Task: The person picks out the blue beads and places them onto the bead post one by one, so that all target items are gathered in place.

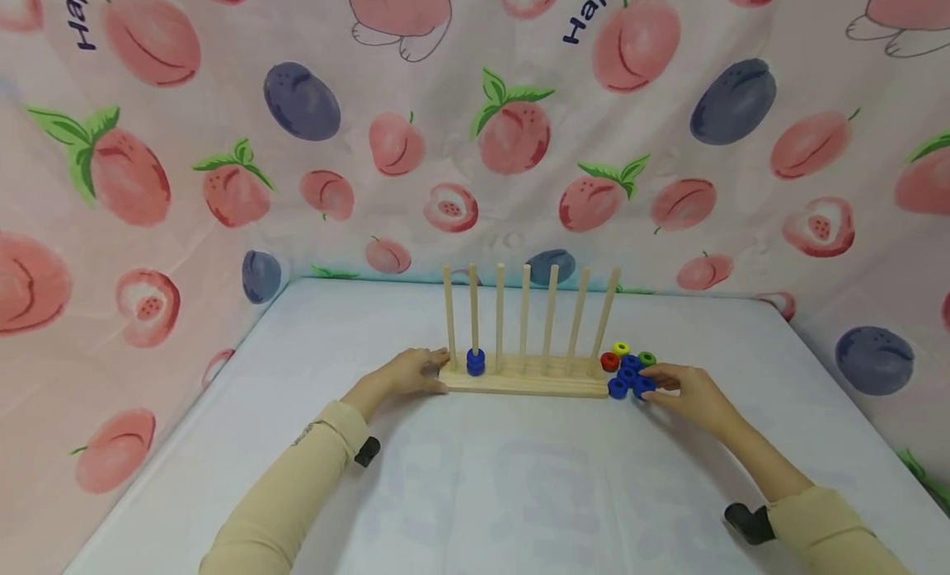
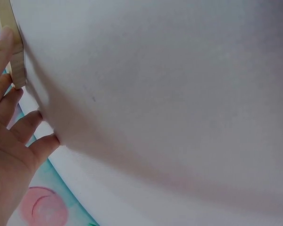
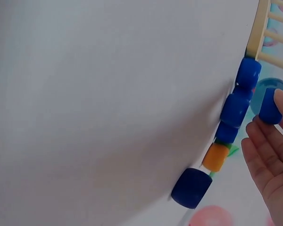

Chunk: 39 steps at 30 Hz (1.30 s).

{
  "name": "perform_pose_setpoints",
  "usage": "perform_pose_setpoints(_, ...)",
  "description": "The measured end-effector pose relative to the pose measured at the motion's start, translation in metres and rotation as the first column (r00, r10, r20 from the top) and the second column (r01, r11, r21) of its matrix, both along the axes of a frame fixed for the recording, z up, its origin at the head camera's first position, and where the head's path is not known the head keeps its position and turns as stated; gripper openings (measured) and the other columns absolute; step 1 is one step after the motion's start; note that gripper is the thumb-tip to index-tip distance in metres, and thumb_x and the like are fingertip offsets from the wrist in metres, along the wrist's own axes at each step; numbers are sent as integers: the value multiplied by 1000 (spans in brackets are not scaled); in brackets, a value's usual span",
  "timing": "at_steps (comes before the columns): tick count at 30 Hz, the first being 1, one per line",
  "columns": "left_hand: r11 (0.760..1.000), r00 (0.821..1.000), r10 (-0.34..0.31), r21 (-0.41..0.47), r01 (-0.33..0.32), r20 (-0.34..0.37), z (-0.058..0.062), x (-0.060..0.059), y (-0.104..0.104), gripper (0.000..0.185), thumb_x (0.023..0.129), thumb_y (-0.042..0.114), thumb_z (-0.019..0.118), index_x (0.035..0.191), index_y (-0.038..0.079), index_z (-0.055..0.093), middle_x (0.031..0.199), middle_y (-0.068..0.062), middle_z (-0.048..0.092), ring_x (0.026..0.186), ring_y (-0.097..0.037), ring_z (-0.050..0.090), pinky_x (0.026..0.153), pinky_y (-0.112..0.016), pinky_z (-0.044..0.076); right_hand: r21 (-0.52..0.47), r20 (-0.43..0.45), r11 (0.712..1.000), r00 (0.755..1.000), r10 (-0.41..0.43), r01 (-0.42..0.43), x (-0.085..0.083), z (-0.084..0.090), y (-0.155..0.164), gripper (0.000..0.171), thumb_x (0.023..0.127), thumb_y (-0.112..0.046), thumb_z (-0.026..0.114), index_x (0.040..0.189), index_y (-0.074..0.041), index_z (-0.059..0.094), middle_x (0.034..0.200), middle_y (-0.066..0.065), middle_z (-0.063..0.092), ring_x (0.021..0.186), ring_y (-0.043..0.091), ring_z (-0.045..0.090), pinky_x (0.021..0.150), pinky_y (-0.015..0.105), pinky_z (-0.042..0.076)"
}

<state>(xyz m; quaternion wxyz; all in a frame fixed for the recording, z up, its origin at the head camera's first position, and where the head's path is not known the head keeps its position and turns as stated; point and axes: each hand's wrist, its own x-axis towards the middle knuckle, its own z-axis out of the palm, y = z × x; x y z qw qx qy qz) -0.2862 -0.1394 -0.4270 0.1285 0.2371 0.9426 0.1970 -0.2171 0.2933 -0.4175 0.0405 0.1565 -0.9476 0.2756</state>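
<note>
A wooden peg rack [image 1: 525, 384] with a row of upright pegs stands on the table. Blue beads [image 1: 476, 362] are stacked on its second peg from the left. My left hand [image 1: 406, 372] grips the rack's left end, thumb in front and fingers behind; the left wrist view shows the wooden end [image 2: 18, 66] against the fingers. Between thumb and fingers, my right hand [image 1: 692, 396] pinches a blue bead [image 3: 270, 106], held apart from the others in the right wrist view. Loose blue beads [image 1: 618, 388] lie by the rack's right end, with a red bead [image 1: 609, 361].
Behind these lie a yellow bead [image 1: 621, 348] and a green bead [image 1: 647, 358]. In the right wrist view, an orange bead [image 3: 216, 157] and a dark blue bead [image 3: 192, 188] lie further along. A fruit-print cloth [image 1: 453, 146] hangs behind the white table [image 1: 519, 476].
</note>
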Motion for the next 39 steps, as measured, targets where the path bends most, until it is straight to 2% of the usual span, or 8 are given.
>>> perform_pose_setpoints(8, 1000, 1000, -12, 6, 12, -2, 2, 1, 0, 63, 76, 34, 66, 130, 11, 43, 139, -5, 36, 125, -34, 35, 105, -44, 27, -14, -21, 999, 999, 38, -39, -1, 3, -8, 31, 77, -12, 66, 105, 0, 60, 102, 19, 63, 90, 30, 62, 77, 40, 51)
perform_pose_setpoints(14, 1000, 1000, 5, 3, -5, 3, 1, 2, 0, 62, 76, 34, 67, 129, 12, 45, 139, -5, 37, 125, -34, 35, 105, -45, 27, -42, -5, 996, 997, 73, -73, -3, 1, -17, 31, 77, -14, 67, 104, 0, 61, 94, 13, 65, 85, 25, 62, 74, 34, 52)
perform_pose_setpoints(21, 1000, 1000, 6, 26, -6, 1, 1, 2, 1, 62, 75, 34, 67, 128, 10, 45, 138, -4, 37, 126, -33, 35, 105, -44, 27, -57, -18, 995, 997, 80, -81, -4, 3, -28, 28, 77, -15, 67, 103, -5, 62, 93, 9, 65, 85, 22, 62, 74, 33, 52)
perform_pose_setpoints(28, 1000, 1000, 12, 23, -12, 2, 1, 2, 2, 62, 75, 33, 67, 128, 10, 45, 138, -4, 37, 126, -33, 35, 105, -44, 27, -76, -35, 992, 995, 98, -101, -3, 5, -36, 31, 77, -14, 67, 105, -2, 61, 97, 12, 65, 88, 25, 62, 74, 34, 52)
perform_pose_setpoints(31, 1000, 1000, -1, 10, 1, -6, 1, 2, 3, 62, 75, 33, 67, 128, 10, 45, 138, -6, 37, 125, -34, 36, 104, -44, 29, -82, -57, 992, 994, 94, -98, -2, 4, -40, 32, 76, -16, 68, 104, -2, 62, 94, 10, 66, 86, 23, 63, 73, 32, 53)
perform_pose_setpoints(35, 1000, 1000, 11, 4, -11, -4, 1, 1, 3, 61, 75, 33, 68, 128, 10, 46, 137, -6, 39, 123, -34, 39, 103, -44, 31, -91, -65, 990, 992, 106, -111, -4, 6, -47, 34, 75, -18, 68, 104, -1, 62, 93, 8, 67, 85, 22, 63, 74, 32, 53)
perform_pose_setpoints(39, 1000, 1000, 28, 12, -28, 11, 2, 0, 3, 61, 75, 34, 67, 128, 13, 46, 138, -5, 39, 123, -33, 39, 103, -45, 31, -89, -58, 989, 992, 109, -114, -7, 10, -55, 35, 75, -17, 68, 106, -1, 61, 96, 12, 66, 87, 24, 63, 75, 36, 52)
